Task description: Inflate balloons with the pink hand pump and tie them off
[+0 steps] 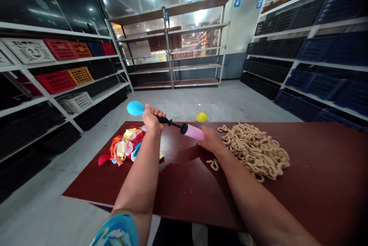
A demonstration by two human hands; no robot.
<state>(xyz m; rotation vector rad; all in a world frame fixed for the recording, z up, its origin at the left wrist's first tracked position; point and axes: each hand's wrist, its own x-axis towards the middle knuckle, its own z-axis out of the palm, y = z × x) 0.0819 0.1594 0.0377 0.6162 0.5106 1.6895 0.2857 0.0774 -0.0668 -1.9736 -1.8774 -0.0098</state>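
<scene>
Left hand (151,117) grips blue balloon (135,108) on pump (192,131), right hand (211,140) clasping it near the table's (316,169) far edge.

Blue balloon (135,108), partly inflated, oval, seated on the black nozzle end of a hand pump (184,128). The pump lies roughly level above the table's far edge; its pink barrel points right, its thin black shaft left.

On table (316,184): balloon heap (125,148) at left end; clip pile (255,150) right of centre; hand pump (184,128) between them, above the top, held at both ends. Behind table, on floor: lone balloon (201,116). Flanking table, left and right: shelving racks (57,69).
</scene>
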